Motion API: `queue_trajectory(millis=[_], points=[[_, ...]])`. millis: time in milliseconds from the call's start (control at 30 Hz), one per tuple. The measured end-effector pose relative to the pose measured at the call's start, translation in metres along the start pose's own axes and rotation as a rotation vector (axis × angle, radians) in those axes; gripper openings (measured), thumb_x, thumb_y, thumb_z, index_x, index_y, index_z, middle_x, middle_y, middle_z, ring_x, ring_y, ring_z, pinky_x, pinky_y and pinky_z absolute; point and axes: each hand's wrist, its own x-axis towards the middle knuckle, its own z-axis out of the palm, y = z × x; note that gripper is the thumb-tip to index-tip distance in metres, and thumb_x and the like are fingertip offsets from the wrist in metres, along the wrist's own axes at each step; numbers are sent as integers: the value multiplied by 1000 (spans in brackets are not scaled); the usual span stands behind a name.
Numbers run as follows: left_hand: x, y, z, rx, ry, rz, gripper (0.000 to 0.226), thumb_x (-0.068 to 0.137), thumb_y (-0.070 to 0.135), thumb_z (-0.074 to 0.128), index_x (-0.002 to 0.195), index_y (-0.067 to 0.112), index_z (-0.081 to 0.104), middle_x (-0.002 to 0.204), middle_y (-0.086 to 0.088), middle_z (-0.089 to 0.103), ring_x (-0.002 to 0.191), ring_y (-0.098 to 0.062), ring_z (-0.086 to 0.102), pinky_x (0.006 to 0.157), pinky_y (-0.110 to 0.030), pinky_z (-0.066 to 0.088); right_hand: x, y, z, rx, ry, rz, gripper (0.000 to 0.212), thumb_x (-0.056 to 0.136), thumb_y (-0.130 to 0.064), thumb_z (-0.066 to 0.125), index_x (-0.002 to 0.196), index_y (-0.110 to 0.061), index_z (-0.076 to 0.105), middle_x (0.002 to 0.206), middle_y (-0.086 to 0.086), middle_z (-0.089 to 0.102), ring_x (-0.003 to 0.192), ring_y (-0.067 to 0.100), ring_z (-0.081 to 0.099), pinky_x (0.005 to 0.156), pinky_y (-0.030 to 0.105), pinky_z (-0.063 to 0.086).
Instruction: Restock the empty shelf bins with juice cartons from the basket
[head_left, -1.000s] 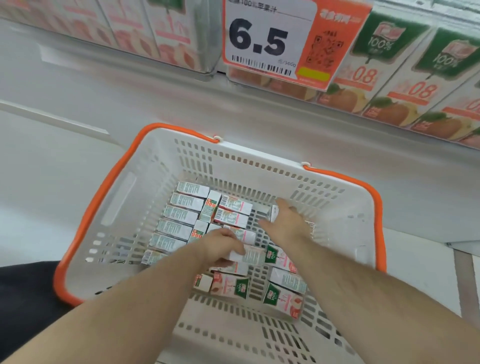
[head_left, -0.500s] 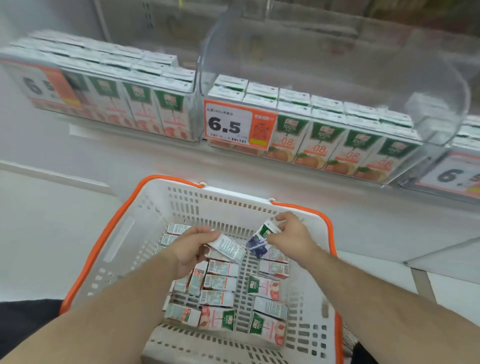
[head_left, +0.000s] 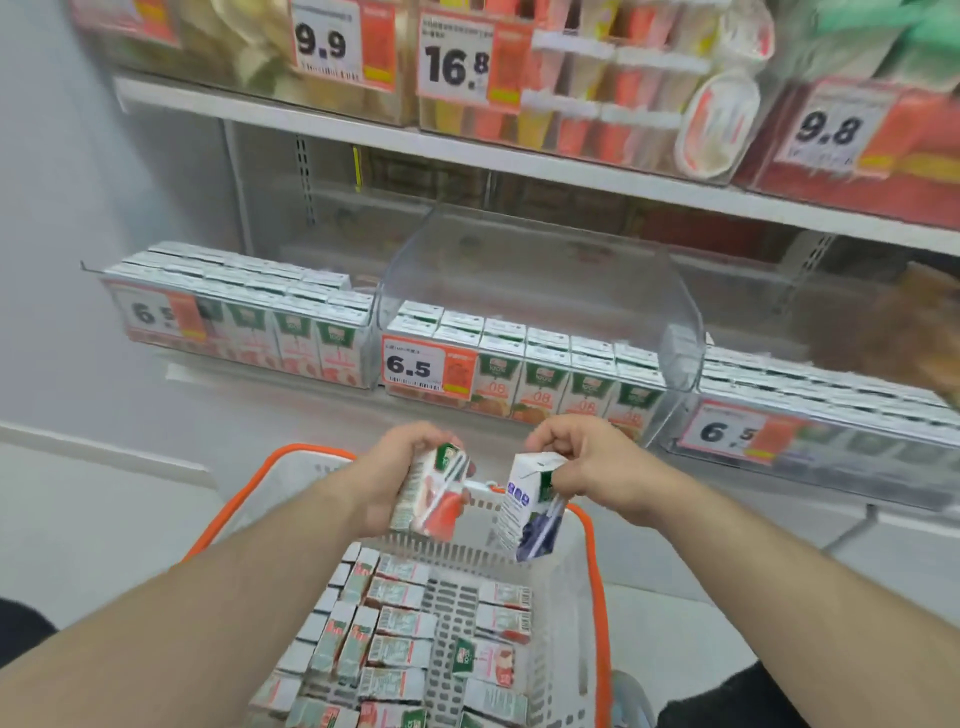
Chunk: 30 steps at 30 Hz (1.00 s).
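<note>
Lifting both cartons clear of the basket (head_left: 589, 561), which a second ago we were still reaching into. Our left hand (head_left: 410, 467) grips a red carton (head_left: 431, 499) at frame centre; our right hand (head_left: 587, 462) pinches a blue carton (head_left: 530, 512). The shelf bins (head_left: 519, 374) have come into view above, so placement is likely next.

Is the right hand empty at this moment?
No: the right hand pinches the top of a blue carton above the basket.
</note>
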Motion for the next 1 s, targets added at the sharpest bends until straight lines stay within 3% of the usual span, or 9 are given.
queue_trajectory(millis=[167,300,367,467,567,667,733,833,1000], points=[[-7,11,23,467,-43,44,28,60,3,54,86,11,55,97,-22,58,62,-27,63,61,-33,51,-6,-10,-18,-41,-71,-97,31,60,7,53,81,-12,63,76,2,67,71,15,61,56,23,46],[-14,15,50,1257,-134,43,58,80,30,77,131,39,49,113,2,58,89,-13,66,82,-30,55,-10,-14,-39,-51,-113,-176,35,53,4,49,81,-12,64,72,0,66,67,11,59,56,23,47],[-11,15,65,1250,-194,120,70,77,44,78,136,49,40,119,3,58,96,-13,65,86,-31,55,-13,-18,-51,-17,-129,-221,38,53,7,48,83,-10,63,71,-2,66,64,8,59,54,20,45],[2,13,83,1124,-227,269,55,76,45,79,116,59,46,118,4,62,97,-10,63,81,-27,54,-16,-24,-68,84,-119,-266,37,55,10,46,85,-6,61,79,8,66,64,8,60,52,16,44],[13,8,98,1020,-158,401,49,78,36,81,118,46,55,107,10,66,94,-5,62,84,-29,53,-18,-23,-82,130,-72,-278,38,59,10,50,90,-8,65,96,22,67,75,16,64,54,19,48],[23,2,108,799,38,517,45,75,24,83,112,36,60,96,12,67,85,-3,65,86,-35,55,-20,-20,-92,-53,191,-263,41,75,10,62,99,-22,70,94,2,72,73,10,62,58,24,51],[26,1,116,729,217,629,38,73,24,83,101,34,60,88,16,67,79,2,63,80,-25,53,-20,-20,-96,-71,459,-216,38,84,7,55,93,-27,69,87,-8,69,61,6,57,50,20,44],[29,4,132,854,461,763,34,70,37,80,93,33,55,89,13,63,84,-6,59,73,-29,49,-21,-22,-94,211,579,-132,11,94,-23,57,88,-25,66,93,2,72,58,19,59,49,28,40],[35,9,166,1164,613,808,46,72,47,72,110,40,48,102,15,44,89,-15,55,71,-31,43,-25,-19,-86,142,700,-43,38,90,-55,57,85,-18,64,71,4,70,53,24,65,44,28,45]])
